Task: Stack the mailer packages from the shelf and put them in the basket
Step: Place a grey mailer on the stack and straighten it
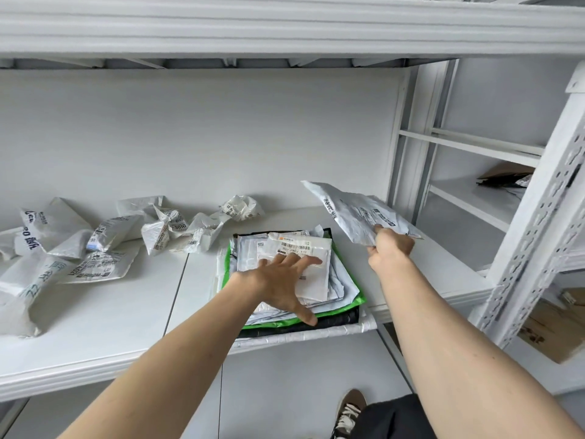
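Observation:
A flat stack of mailer packages (316, 248) lies on the white shelf (126, 312), right of centre, with white mailers above a green one and a black one at the bottom. My left hand (281, 283) presses down on the stack with fingers spread. My right hand (391, 250) grips the lower edge of a white mailer (351, 210) and holds it in the air, just right of the stack. Several crumpled white mailers (104, 236) lie loose across the left and back of the shelf. No basket is in view.
The upper shelf board (285, 26) hangs close overhead. A perforated white upright (544, 217) stands at the right, with more shelves behind it holding cardboard (503, 175). A cardboard box (550, 331) sits lower right. My shoe (349, 410) is on the floor below.

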Available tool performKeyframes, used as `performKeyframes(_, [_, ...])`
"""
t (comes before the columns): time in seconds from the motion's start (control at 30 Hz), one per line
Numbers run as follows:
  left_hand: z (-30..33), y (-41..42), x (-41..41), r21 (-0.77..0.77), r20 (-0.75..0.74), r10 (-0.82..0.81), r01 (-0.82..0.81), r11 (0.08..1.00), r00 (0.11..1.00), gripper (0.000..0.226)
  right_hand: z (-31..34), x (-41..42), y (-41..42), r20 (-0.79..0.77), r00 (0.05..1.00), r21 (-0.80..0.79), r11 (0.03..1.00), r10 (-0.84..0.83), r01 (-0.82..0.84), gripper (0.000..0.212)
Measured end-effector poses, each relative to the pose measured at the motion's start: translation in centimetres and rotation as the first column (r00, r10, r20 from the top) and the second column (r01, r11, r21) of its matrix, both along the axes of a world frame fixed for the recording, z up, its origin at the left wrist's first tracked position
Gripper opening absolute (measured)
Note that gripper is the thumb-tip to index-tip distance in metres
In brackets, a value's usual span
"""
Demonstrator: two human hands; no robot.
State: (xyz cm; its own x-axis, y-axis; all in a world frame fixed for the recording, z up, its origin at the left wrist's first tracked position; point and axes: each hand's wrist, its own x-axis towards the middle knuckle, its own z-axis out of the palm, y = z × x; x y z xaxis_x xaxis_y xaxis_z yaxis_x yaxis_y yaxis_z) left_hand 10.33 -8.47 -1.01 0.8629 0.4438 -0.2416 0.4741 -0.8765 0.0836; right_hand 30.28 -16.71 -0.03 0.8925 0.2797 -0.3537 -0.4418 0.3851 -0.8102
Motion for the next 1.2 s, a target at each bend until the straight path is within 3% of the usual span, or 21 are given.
performKeyframes(0.07, [-0.3,0.2,0.2,0.035,-0.003,0.006,-0.006,0.999,1.0,0.118,0.2,-0.1,-0.5,-0.015,0.997,0.088,0.994,0.074,-0.072,0.038])
performKeyframes(0.23, [-0.8,1.0,0.2,-0.033,0.044,0.011,-0.01,0.999,0.999,0.107,0.1,0.1,-1.1,0.014,0.988,0.091,0.984,0.151,-0.152,0.04])
performKeyframes(0.33, [-0.3,1.8,-0.4,-0.086,0.084,0.024,-0.016,0.996,0.996,0.087,0.1,0.1,-1.5,0.037,0.979,0.06,0.978,0.198,-0.2,0.032])
performKeyframes(0.47, [0.4,2.3,-1.2,-0.039,0.211,0.04,-0.033,0.999,0.977,0.051,-0.5,0.4,-1.8,0.054,0.962,0.049,0.961,0.269,-0.272,0.02])
performKeyframes(0.57, [0.7,2.9,-1.9,-0.185,0.382,0.159,-0.093,0.978,0.91,0.033,-0.6,0.4,-2.0,0.053,0.957,0.062,0.955,0.286,-0.289,0.015])
performKeyframes(0.67, [1.3,3.8,-2.8,-0.36,0.543,0.326,-0.135,0.923,0.774,0.019,-0.7,0.7,-2.2,0.11,0.937,0.037,0.941,0.331,-0.337,0.014])
performKeyframes(0.73, [1.5,5.0,-3.4,-0.482,0.59,0.454,-0.16,0.862,0.668,0.02,-0.8,1.0,-2.7,0.185,0.894,-0.072,0.913,0.407,-0.401,0.011])
performKeyframes(0.8, [1.6,5.9,-3.8,-0.563,0.611,0.55,-0.175,0.807,0.569,0.026,-1.3,1.7,-3.3,0.258,0.82,-0.287,0.851,0.511,-0.44,0.022])
performKeyframes(0.9, [2.0,6.2,-4.3,-0.637,0.628,0.616,-0.141,0.758,0.476,0.022,-1.5,2.4,-4.1,0.337,0.683,-0.616,0.7,0.648,-0.361,0.02])
performKeyframes(1.07, [2.4,6.4,-4.2,-0.656,0.636,0.619,-0.1,0.748,0.461,0.021,-0.7,1.8,-2.1,0.374,0.547,-0.763,0.584,0.749,-0.278,0.03])
performKeyframes(1.2, [3.0,6.1,-4.0,-0.508,0.681,0.501,-0.148,0.848,0.534,0.021,0.1,-0.3,1.4,0.401,0.442,-0.792,0.546,0.802,-0.272,0.041])
